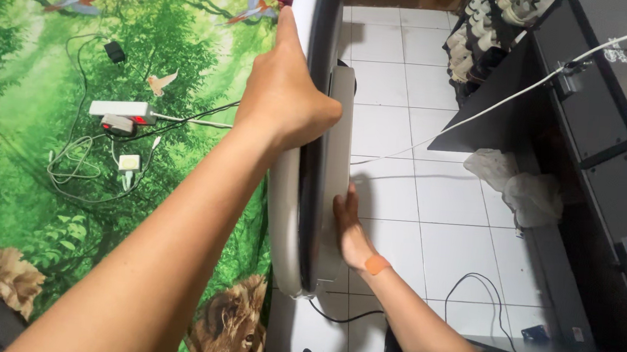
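Monitor (304, 197), white-backed, held upright on edge between bed and tiled floor (415, 198); left hand (282, 97) clamped over top rim for balance, right hand (346, 230) pressed flat, fingers together, against stand mount (339, 126).

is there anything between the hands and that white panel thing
Nothing visible: the left hand grips the upright white panel at its top edge, and the right hand lies flat against its grey side piece.

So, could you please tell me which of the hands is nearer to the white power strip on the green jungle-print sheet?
Left. The left hand grips the upright white monitor's edge, just right of the power strip. The right hand presses the monitor's far side, farther away.
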